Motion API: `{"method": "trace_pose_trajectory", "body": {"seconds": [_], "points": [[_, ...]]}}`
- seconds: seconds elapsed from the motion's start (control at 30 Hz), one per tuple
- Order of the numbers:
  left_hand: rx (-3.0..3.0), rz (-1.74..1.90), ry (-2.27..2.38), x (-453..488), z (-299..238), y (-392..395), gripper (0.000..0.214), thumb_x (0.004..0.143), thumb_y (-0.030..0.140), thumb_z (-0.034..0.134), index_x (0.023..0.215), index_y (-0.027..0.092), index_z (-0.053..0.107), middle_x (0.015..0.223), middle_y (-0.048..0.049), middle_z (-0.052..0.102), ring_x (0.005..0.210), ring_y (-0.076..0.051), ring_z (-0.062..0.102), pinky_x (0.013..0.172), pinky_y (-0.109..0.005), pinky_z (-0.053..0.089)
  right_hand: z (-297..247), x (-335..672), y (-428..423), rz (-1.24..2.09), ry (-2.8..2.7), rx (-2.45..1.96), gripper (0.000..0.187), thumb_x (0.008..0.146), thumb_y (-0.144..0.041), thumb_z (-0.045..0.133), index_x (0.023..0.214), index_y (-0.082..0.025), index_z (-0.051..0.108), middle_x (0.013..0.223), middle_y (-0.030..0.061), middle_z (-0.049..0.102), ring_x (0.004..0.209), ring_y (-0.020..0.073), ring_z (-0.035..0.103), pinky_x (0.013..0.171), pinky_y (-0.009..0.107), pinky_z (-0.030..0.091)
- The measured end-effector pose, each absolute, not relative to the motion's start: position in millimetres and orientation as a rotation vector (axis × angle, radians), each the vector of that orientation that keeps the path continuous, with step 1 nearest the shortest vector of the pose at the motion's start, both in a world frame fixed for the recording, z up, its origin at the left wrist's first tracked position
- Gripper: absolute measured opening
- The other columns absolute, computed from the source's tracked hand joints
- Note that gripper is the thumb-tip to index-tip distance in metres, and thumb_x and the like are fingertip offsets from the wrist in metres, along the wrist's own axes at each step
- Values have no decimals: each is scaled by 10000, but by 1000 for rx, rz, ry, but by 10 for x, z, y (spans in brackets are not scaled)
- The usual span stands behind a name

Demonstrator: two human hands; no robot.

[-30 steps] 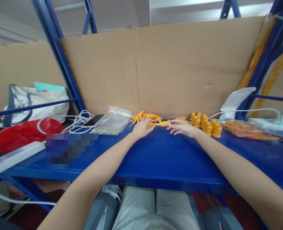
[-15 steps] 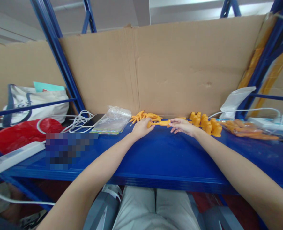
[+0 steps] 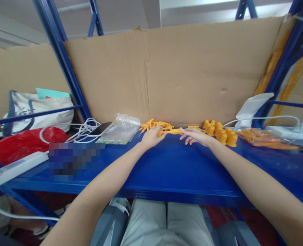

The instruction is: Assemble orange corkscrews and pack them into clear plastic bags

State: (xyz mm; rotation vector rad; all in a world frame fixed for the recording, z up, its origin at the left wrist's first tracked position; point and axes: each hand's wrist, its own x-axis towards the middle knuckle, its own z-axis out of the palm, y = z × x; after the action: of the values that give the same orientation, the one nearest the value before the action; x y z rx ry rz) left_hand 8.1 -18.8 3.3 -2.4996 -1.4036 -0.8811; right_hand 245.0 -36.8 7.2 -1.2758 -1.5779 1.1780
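Gripping an orange rod (image 3: 170,131) mid-frame, left hand (image 3: 152,136) and right hand (image 3: 196,136) pinched its ends; seemingly finished pieces (image 3: 221,134) stood frame-right, loose pieces (image 3: 153,124) lay frame-left.

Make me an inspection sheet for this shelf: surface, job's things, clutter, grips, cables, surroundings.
surface: blue shelf, glossy.
job's things: orange rod between both hands; orange pile behind it; orange caps to the right; bagged parts farther right.
clutter: plastic bag, phone, red bag and tote at the left.
grips: left hand closed on the rod's left end; right hand at its right end, grip unclear.
cables: white coil by the phone; white cable at the right.
surroundings: cardboard backing, blue uprights.
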Motion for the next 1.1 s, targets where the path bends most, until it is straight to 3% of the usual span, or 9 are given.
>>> {"method": "trace_pose_trajectory", "body": {"seconds": [0.13,0.33,0.47,0.6,0.7,0.83,0.97,1.1], "points": [[-2504,-871,-1399,77,22,-178,247,865,362,579,1038,186,583,1059,-104,682,1026,-274,648,870,-391,506,19,2474,-320,1101,-1615,-1180,356,775,-321,738,1074,-193,593,953,59,712,566,83,624,452,164,478],[-2539,-924,-1360,62,6,-171,218,861,351,581,1013,195,579,1052,-96,678,1022,-259,646,883,-384,501,54,2388,-331,944,-1717,-1192,215,810,-356,694,887,-158,661,837,59,727,480,62,570,407,158,410],[-2534,-931,-1339,72,17,-189,217,850,340,596,1006,191,578,1045,-95,679,1028,-261,645,881,-384,501,124,2322,-398,916,-1680,-1284,366,876,-458,590,715,-134,643,660,73,704,427,70,541,401,174,387],[-2532,-950,-1318,92,24,-218,219,847,331,603,1008,184,584,1061,-94,677,1041,-260,640,888,-382,499,143,2265,-421,932,-1589,-1414,546,925,-539,452,578,-140,589,440,51,588,344,74,486,337,174,309],[-2534,-961,-1303,99,22,-220,224,846,334,602,1017,190,590,1068,-88,678,1045,-259,637,907,-393,494,131,2254,-416,959,-1578,-1452,618,917,-606,392,535,-151,562,383,46,538,313,76,458,306,178,276],[-2531,-935,-1312,101,24,-201,234,845,349,598,1022,196,594,1053,-80,683,1030,-257,643,899,-391,500,126,2292,-417,1023,-1576,-1445,609,897,-652,379,641,-145,598,491,70,618,340,84,488,314,185,306],[-2510,-929,-1325,95,25,-187,224,850,350,596,1011,194,598,1040,-81,685,1017,-254,649,876,-372,505,116,2345,-414,1058,-1647,-1294,385,861,-540,574,890,-160,633,767,75,720,444,82,567,375,175,388],[-2522,-919,-1319,88,20,-192,220,852,345,600,1012,194,599,1032,-77,684,1011,-250,649,862,-361,504,100,2361,-400,1018,-1722,-1251,323,846,-473,632,843,-150,642,704,61,707,452,76,561,401,167,394]]}}
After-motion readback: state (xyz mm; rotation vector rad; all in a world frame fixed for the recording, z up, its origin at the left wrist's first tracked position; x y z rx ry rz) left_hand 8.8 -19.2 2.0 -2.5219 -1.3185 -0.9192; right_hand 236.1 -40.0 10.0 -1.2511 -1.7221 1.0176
